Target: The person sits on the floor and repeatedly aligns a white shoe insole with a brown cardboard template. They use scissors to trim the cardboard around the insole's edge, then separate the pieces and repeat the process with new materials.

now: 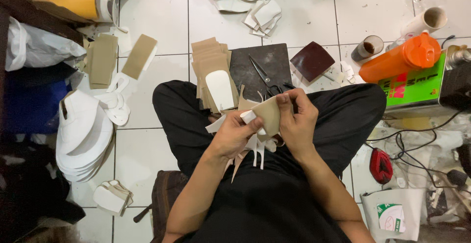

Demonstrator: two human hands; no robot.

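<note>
I sit cross-legged in black trousers on a white tiled floor. Both hands meet over my lap on one tan, tongue-shaped cut piece [267, 114] with a white lining. My left hand [234, 134] grips its lower left edge, where white material shows. My right hand [296, 116] pinches its right side with curled fingers. Thin white and tan offcut strips [256, 150] lie on my lap under the hands. Ahead of my knees a stack of tan pieces [211, 64] carries a white rounded template [220, 89]. Black scissors [266, 78] rest on a dark cutting board [255, 66].
A stack of large white cut shapes [81, 140] lies at the left, with tan pieces [103, 59] behind. An orange jug [400, 56], a green-topped box [417, 86], two cups, a dark red leather piece [312, 59], cables and a small red object [381, 165] crowd the right.
</note>
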